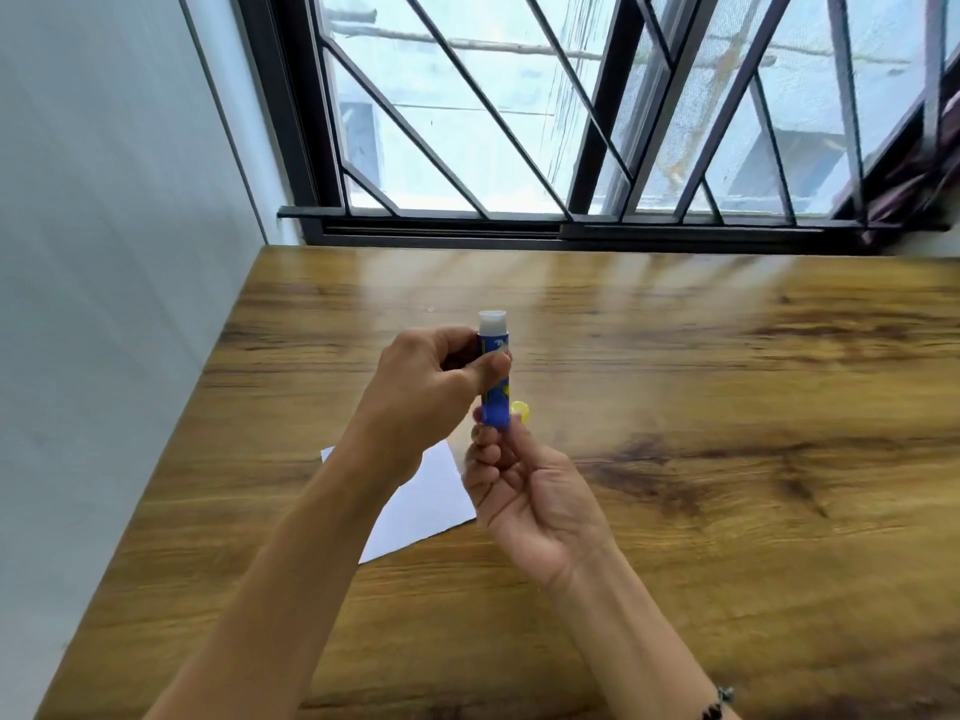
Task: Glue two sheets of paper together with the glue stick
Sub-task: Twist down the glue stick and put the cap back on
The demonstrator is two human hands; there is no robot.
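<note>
Gripping one blue glue stick (494, 379) upright above the bench (727, 407), the left hand (434, 392) has its fingers (493, 368) clamped round the barrel's middle, while the right hand (524, 491) pinches the base from below with a yellow cap (521, 411) showing just beside its fingertips. Its tube is uncapped, with pale glue (492, 320) standing out of the top. Below the hands, white paper (421, 504) lies flat on the wood, partly hidden by the left forearm, so whether it is one sheet or two cannot be told.
</note>
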